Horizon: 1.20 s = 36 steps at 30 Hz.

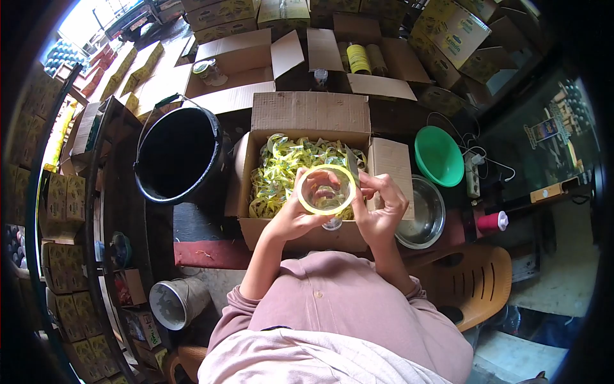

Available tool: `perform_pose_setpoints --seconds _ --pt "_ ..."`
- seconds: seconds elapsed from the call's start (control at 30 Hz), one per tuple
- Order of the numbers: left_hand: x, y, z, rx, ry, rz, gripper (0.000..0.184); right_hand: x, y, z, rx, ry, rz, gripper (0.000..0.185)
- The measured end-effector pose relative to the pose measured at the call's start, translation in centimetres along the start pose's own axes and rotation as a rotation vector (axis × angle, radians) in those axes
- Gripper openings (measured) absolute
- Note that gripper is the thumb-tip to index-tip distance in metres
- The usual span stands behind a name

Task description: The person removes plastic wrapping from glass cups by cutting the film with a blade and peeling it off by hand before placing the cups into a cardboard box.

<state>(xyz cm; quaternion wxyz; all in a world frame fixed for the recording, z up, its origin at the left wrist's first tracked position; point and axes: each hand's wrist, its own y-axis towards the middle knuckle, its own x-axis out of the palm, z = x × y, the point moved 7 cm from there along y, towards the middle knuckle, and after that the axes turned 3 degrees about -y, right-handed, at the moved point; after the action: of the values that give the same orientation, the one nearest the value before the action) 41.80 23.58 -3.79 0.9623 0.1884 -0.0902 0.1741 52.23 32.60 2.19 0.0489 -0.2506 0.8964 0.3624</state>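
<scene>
My left hand (286, 217) is closed around the side of a round, see-through container with a yellow rim (303, 203). The rim faces up towards me, and fingers show through its clear middle. At its right edge, my right hand (382, 208) is closed with the fingers bent, pinching a thin, greyish see-through piece of film (352, 164). Both hands are above the near side of an open cardboard box (310, 112). Crumpled yellow-green printed plastic strips (281, 163) fill the box. A small clear round object (332, 224) shows below the container, partly hidden.
Left of the box stands a black bucket (216, 144); a grey bucket (182, 303) is lower. To the right are a green bowl (439, 155), a metal bowl (432, 214), a power strip (472, 176) and a pink thread spool (491, 221). Open cartons (240, 48) lie behind.
</scene>
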Motion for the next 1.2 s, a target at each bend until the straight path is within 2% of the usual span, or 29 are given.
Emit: perform_pose_setpoints --seconds 0.1,0.3,0.5,0.63,0.83,0.93,1.2 --pt "-0.2 0.2 -0.3 -0.041 -0.118 0.052 0.064 -0.2 0.0 -0.1 -0.008 -0.025 0.024 0.025" --pt "0.5 0.7 1.0 0.109 0.113 0.046 0.069 0.1 -0.3 -0.9 -0.102 -0.158 0.041 0.029" --pt "-0.1 0.7 0.8 0.100 0.108 0.135 0.070 0.0 -1.3 -1.3 -0.153 -0.188 0.092 0.033" --pt "-0.1 0.6 0.2 0.079 0.077 0.127 0.071 -0.1 -1.7 -0.5 -0.106 -0.161 0.116 0.041" --pt "0.0 0.5 0.5 0.038 0.185 0.093 0.069 -0.5 -1.4 -0.3 -0.088 -0.185 0.128 0.046" --pt "0.3 0.4 0.2 0.018 0.287 0.002 0.068 -0.6 -1.1 -0.2 -0.078 -0.170 0.120 0.046" --pt "0.4 0.5 0.0 0.012 0.178 -0.019 0.070 -0.5 -0.9 1.2 0.006 -0.022 0.077 0.047"
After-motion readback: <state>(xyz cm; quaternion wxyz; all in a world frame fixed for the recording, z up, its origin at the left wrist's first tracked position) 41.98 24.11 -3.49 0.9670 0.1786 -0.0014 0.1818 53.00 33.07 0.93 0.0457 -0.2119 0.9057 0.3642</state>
